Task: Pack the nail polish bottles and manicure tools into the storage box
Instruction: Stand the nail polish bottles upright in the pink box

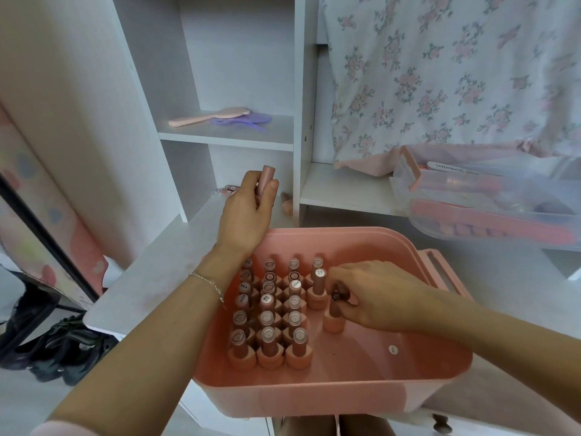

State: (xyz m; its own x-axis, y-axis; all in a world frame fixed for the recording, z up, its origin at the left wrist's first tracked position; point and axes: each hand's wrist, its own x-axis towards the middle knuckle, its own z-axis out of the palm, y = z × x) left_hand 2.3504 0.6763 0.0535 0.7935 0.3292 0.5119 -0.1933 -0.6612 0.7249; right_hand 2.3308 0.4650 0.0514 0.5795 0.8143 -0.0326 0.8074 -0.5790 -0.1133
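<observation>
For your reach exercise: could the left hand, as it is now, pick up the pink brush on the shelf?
Probably not yet: the left hand already grips a bottle. The path up to the brush looks open.

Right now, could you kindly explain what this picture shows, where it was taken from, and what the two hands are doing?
There is no machine here: a person wears a wide-angle camera on the head, so the single picture looks forward and down over their own arms.

The left hand, with a thin bracelet at the wrist, grips a pink nail polish bottle near the white shelf unit. The right hand reaches into the pink storage box and pinches the cap of another bottle, which stands on the box floor.

Inside the box, rows of upright bottles fill the left part. A few more bottles lie on the lower shelf. At the right sits a clear tray holding nail files. A pink hairbrush rests on the upper shelf.
</observation>
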